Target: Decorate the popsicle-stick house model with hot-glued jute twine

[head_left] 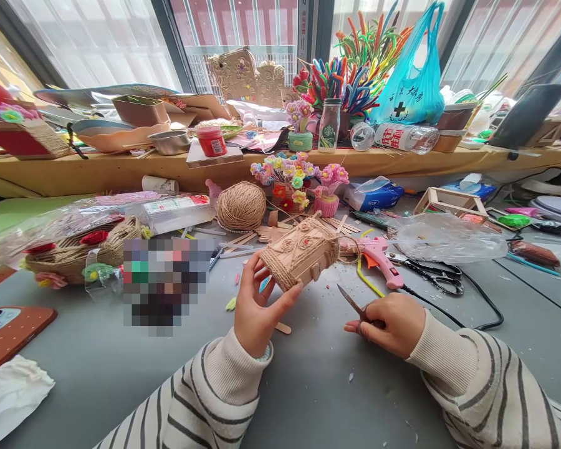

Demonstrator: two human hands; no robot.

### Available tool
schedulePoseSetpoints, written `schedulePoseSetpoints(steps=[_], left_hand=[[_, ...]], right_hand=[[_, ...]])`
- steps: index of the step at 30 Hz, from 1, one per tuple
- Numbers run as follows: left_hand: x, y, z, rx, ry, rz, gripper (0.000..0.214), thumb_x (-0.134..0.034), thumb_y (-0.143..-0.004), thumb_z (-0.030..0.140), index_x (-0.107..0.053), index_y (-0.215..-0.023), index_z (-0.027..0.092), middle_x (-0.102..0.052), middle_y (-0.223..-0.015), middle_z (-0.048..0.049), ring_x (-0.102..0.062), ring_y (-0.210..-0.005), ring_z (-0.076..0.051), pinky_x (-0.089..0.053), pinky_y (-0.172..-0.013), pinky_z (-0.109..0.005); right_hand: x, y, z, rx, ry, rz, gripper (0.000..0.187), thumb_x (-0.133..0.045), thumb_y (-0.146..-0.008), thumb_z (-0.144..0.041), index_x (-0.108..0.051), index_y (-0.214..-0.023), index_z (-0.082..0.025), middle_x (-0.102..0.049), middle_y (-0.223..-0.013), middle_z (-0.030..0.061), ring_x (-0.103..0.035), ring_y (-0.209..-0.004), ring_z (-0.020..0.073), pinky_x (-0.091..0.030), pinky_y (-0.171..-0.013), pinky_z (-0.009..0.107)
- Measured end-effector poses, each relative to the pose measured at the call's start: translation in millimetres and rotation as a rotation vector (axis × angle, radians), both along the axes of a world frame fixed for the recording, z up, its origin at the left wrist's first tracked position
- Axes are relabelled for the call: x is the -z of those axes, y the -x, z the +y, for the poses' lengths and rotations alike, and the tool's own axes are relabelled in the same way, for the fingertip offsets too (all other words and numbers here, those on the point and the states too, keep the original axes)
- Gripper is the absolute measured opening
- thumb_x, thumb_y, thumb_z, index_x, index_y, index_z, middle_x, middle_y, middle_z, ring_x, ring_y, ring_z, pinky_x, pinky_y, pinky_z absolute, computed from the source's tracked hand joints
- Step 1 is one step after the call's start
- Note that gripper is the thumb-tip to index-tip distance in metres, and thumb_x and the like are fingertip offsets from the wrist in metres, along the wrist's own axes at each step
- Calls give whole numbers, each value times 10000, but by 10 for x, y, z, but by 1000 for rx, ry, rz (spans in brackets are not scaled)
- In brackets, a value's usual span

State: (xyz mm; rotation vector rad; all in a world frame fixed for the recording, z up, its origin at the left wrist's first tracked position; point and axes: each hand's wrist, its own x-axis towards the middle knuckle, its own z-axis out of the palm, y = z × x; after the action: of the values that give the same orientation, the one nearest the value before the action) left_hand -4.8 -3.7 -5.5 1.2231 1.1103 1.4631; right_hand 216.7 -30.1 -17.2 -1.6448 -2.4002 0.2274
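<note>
My left hand (pixel 257 308) is closed round the lower end of a small craft box (pixel 302 249) made of ice-cream sticks and bound with twine, and holds it tilted above the grey table (pixel 308 386). My right hand (pixel 390 323) rests on the table just to the right, fingers wrapped round small scissors (pixel 350 302) whose blades point up and left toward the box. Behind the box lie a ball of jute twine (pixel 240 206) and loose wooden sticks (pixel 262 236).
A pink glue gun (pixel 378 259) with a black cord and black scissors (pixel 437 273) lie right of the box. A twine basket (pixel 75 249) sits at left, an orange-cased phone (pixel 9 330) at the near left edge. Pipe-cleaner flowers (pixel 292 178) and a cluttered shelf (pixel 121 171) stand behind.
</note>
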Motion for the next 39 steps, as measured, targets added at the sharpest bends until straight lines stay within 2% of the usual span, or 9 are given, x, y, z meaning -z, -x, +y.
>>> schedulePoseSetpoints(steps=[2, 7, 12, 16, 19, 22, 25, 31, 39], left_hand=[[-6, 1, 3, -12, 3, -13, 699, -773, -565, 363, -431, -1165, 251, -513, -1187, -96, -510, -1126, -254, -465, -915, -402], [13, 1, 8, -18, -12, -45, 730, -784, -549, 354, -425, -1176, 249, -512, -1187, -96, -511, -1126, -253, -474, -907, -385], [42, 1, 21, -21, -40, -49, 702, -777, -571, 350, -434, -1176, 255, -512, -1194, -94, -529, -1104, -243, -479, -898, -380], [54, 3, 28, -36, -52, -41, 705, -775, -572, 363, -436, -1181, 257, -525, -1181, -89, -541, -1096, -245, -482, -887, -370], [44, 8, 27, -42, -57, -42, 715, -773, -571, 371, -432, -1189, 256, -519, -1188, -89, -541, -1098, -241, -482, -887, -360], [10, 12, 18, -28, -22, -42, 710, -772, -566, 361, -430, -1178, 249, -510, -1184, -94, -533, -1108, -244, -477, -898, -363], [-23, 9, 12, -25, -1, -52, 720, -774, -557, 359, -422, -1176, 247, -509, -1178, -95, -530, -1109, -249, -474, -900, -371], [-52, -9, 8, -26, 9, -77, 721, -781, -540, 348, -425, -1157, 244, -504, -1173, -94, -524, -1102, -248, -461, -916, -383], [45, 32, 13, -16, -18, -69, 703, -770, -580, 373, -430, -1185, 258, -499, -1195, -94, -509, -1120, -253, -462, -910, -398]], right_hand=[[70, -15, 7, 16, -116, -27, 772, -137, -823, -707, -575, -449, -193, -554, -431, 58, -433, -392, 119, -205, -458, 295], [115, -65, 25, 41, -160, -9, 745, -103, -862, -653, -695, -690, -235, -628, -490, 41, -566, -451, 156, -300, -480, 288], [85, -53, 41, 74, -78, 24, 432, -257, -937, -373, -649, -958, -193, -714, -694, 45, -660, -618, 173, -430, -567, 274], [123, -49, 57, 74, -47, 10, 368, -302, -901, -235, -617, -1081, -170, -734, -820, 63, -688, -718, 186, -465, -642, 287], [166, -47, 67, 84, -35, -34, 379, -327, -893, -259, -618, -1113, -155, -727, -749, 84, -685, -663, 212, -457, -582, 300], [177, -27, 65, 109, -21, -192, 374, -362, -886, -286, -623, -1129, -172, -714, -677, 70, -674, -603, 210, -443, -523, 287], [134, -1, 43, 160, -48, -330, 374, -344, -906, -301, -637, -1126, -227, -724, -713, 68, -684, -627, 208, -436, -511, 269], [39, 27, -33, 226, -121, -417, 346, -388, -906, -378, -666, -1088, -282, -734, -733, 71, -680, -579, 244, -359, -424, 273], [75, 105, 35, 209, -213, -396, 322, -409, -909, -297, -663, -1054, -162, -711, -634, 92, -650, -483, 209, -282, -392, 265]])
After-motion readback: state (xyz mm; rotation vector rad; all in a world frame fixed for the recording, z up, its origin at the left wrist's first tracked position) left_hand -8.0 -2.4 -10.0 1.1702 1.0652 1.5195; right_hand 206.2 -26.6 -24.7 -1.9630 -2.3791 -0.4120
